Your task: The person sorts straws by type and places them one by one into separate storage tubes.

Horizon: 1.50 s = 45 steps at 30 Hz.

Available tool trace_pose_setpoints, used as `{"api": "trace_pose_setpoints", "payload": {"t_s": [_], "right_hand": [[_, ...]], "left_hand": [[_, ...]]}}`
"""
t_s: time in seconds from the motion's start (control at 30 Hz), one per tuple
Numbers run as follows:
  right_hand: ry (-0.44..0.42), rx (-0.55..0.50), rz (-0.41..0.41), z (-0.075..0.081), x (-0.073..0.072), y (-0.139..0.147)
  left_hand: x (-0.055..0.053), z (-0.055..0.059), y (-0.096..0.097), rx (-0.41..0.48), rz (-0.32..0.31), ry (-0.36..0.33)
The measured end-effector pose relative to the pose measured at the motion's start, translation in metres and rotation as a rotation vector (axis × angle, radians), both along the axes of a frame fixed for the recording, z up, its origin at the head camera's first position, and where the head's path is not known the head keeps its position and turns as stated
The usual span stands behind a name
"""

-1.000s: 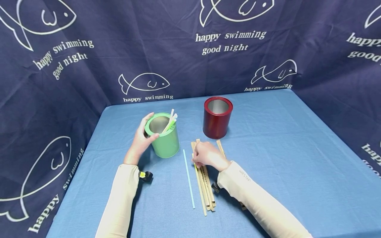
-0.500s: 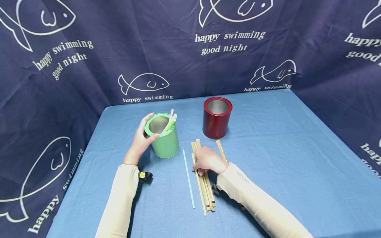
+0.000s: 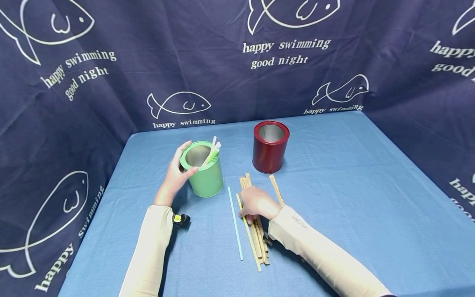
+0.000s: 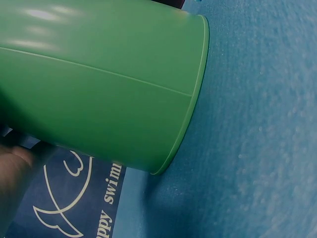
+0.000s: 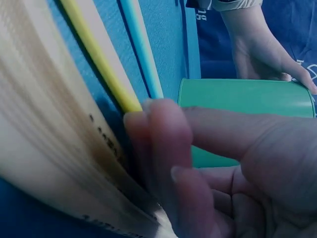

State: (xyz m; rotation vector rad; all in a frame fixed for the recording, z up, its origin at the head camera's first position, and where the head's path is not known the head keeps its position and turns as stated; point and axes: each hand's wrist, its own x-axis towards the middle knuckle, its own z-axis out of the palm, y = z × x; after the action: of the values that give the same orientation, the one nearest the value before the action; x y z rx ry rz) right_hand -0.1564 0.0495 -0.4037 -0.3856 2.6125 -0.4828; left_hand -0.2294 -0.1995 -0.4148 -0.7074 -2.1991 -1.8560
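Observation:
My left hand (image 3: 175, 175) grips the green can (image 3: 208, 181) at its rim, thumb in front and fingers behind. Several straws (image 3: 214, 153), white and light green, lean inside that can. In the right wrist view, the thumb and fingers of my right hand (image 5: 198, 163) pinch a yellow straw (image 5: 101, 57). Seen from the head, the right hand (image 3: 258, 202) covers part of this straw (image 3: 253, 243) and of a pile of slim brown paper-wrapped sticks (image 3: 261, 241) with dark print. A light blue straw (image 3: 235, 225) lies just left of the pile.
A dark red can (image 3: 271, 152) with an open top stands behind the pile. One wrapped stick (image 3: 276, 189) lies apart to the right, partly under the right sleeve (image 3: 315, 243). Blue cloth (image 3: 356, 177) covers the table, with a dark fish-print curtain (image 3: 230, 74) around it.
My right hand has moved slightly toward me. The yellow straw's far end has shifted left, away from the wrapped sticks, which have stirred a little. The left hand and green can stay put.

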Motion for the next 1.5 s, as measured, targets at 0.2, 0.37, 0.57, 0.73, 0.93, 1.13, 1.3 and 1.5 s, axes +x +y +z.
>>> {"api": "trace_pose_setpoints", "payload": {"t_s": [0.2,0.37,0.57,0.73,0.93,1.13,1.3,1.5], "right_hand": [[0.021,-0.046,-0.016,0.000,0.000,0.001],[0.025,-0.136,-0.082,0.003,-0.003,0.005],[0.056,-0.259,-0.171,0.009,-0.006,0.009],[0.118,-0.344,-0.206,0.012,-0.008,0.010],[0.240,-0.402,-0.227,0.012,-0.008,0.012],[0.375,-0.449,-0.231,0.014,-0.008,0.013],[0.402,-0.512,-0.259,0.017,-0.009,0.011],[0.411,-0.619,-0.295,0.019,-0.008,0.009]], "left_hand": [[0.001,0.001,0.000,-0.001,0.001,-0.004],[0.001,0.001,0.001,-0.006,0.002,-0.002],[0.001,0.001,0.001,0.002,-0.001,-0.003],[0.001,0.001,0.001,0.005,0.001,-0.007],[0.001,0.000,0.001,0.001,0.001,-0.012],[0.002,0.001,0.001,0.002,0.003,-0.015],[0.002,0.001,0.001,0.005,0.005,-0.013],[0.002,0.001,0.001,0.007,0.002,-0.007]]}}
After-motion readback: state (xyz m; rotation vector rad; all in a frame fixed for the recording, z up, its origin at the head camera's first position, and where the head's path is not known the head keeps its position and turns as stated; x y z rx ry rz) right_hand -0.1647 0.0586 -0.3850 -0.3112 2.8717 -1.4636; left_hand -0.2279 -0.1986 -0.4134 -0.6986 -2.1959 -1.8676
